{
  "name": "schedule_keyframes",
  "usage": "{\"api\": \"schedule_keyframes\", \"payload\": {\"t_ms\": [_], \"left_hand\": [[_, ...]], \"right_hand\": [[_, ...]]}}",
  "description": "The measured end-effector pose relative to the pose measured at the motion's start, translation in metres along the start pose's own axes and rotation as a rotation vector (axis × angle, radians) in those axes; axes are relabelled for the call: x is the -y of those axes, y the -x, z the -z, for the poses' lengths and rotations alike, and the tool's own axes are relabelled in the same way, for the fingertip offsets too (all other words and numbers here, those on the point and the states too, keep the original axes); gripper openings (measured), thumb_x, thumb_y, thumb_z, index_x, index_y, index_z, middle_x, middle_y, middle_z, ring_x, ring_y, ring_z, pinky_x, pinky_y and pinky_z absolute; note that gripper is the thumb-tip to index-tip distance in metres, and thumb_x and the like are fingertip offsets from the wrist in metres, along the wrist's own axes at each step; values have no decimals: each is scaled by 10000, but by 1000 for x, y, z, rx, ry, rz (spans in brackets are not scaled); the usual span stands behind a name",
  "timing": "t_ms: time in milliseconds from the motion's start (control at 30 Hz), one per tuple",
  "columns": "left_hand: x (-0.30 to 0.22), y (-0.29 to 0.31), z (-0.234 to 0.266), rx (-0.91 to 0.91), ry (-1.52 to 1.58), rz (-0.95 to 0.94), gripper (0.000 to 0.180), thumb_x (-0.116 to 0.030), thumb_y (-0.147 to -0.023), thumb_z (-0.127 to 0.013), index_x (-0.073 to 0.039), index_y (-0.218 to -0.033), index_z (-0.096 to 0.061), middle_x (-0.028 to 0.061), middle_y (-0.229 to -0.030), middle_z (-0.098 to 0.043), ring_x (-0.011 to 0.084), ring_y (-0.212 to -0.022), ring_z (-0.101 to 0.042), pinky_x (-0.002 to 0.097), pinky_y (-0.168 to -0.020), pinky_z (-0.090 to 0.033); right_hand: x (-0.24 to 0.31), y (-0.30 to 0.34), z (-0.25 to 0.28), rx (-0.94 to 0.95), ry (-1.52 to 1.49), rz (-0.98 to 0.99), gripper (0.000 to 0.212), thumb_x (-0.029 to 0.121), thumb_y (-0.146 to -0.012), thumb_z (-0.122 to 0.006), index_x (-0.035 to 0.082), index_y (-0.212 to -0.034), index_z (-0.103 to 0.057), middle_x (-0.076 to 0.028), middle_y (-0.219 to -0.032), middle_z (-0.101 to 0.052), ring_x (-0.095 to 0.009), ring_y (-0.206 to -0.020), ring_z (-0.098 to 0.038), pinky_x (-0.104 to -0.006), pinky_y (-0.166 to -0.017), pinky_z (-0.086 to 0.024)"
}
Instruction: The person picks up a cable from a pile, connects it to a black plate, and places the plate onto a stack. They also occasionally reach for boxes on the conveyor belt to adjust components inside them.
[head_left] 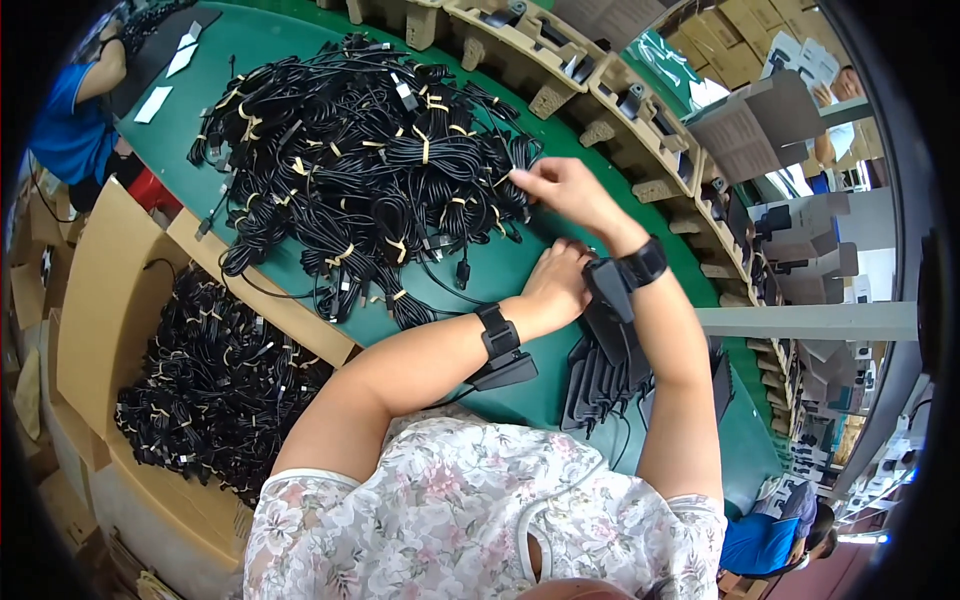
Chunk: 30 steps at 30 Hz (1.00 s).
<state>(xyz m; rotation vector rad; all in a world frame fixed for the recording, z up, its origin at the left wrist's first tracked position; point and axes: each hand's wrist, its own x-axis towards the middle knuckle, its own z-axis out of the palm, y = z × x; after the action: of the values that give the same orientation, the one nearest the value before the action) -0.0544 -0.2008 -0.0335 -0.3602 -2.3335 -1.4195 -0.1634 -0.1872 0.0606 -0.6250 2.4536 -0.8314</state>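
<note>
A large heap of black cable bundles (350, 190), tied with pale bands, covers much of the green table (500, 375). At the heap's right edge, my right hand (578, 198) is closed, its thumb and forefinger pinching a cable bundle (522, 160). Nearer to me, my left hand (560, 282) bends down at the table with its fingers curled. What those fingers hold, if anything, is hidden behind the right wrist's black strapped device (612, 285). Just below the left hand lies a row of flat black parts (605, 380) with thin cables.
An open cardboard box (120, 310) full of more cable bundles (215, 370) stands at the left. Moulded brown trays (640, 115) with dark parts line the far right side. A grey beam (810, 320) runs in from the right. People in blue (75, 115) sit nearby.
</note>
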Motion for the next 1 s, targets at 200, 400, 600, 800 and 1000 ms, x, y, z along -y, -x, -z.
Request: {"api": "schedule_keyframes", "payload": {"t_ms": [200,400,600,800,1000], "left_hand": [[-3,-1,6,-43,60,-78,194,-69,-747,-582,-61,-941,-576,120,-1009,-526,330,-989,-470,400,-810,-415],[-24,-5,21,125,341,-123,150,-91,-792,-568,-51,-937,-568,107,-989,-564,342,-917,-532,414,-772,-450],[-35,-30,45,-474,253,-363,202,-67,-796,-538,-45,-997,-539,117,-918,-582,308,-846,-570,408,-846,-436],[-13,-28,42,270,87,-62,280,-136,-903,-452,-22,-1159,-466,120,-971,-601,292,-887,-601,366,-903,-425],[-24,-18,20,372,1289,437,379,-325,-966,-348,-31,-1158,-491,71,-968,-611,173,-877,-604,299,-863,-438]], "right_hand": [[-24,12,-12,-238,-11,176,262,263,-792,-676,21,-844,-590,-6,-713,-552,-90,-675,-519,-229,-587,-402],[-30,67,23,-334,108,230,261,209,-782,-678,-2,-893,-572,-4,-765,-542,-83,-726,-509,-225,-608,-401],[-51,130,59,-243,-87,87,227,138,-816,-628,9,-993,-569,-6,-789,-559,-79,-736,-514,-228,-629,-413],[-38,176,57,-115,-516,110,187,124,-824,-615,12,-967,-571,-26,-816,-589,-83,-744,-532,-231,-648,-431],[-59,165,30,-268,-409,-191,228,174,-827,-615,26,-991,-558,-57,-923,-611,-128,-802,-565,-273,-721,-457]]}}
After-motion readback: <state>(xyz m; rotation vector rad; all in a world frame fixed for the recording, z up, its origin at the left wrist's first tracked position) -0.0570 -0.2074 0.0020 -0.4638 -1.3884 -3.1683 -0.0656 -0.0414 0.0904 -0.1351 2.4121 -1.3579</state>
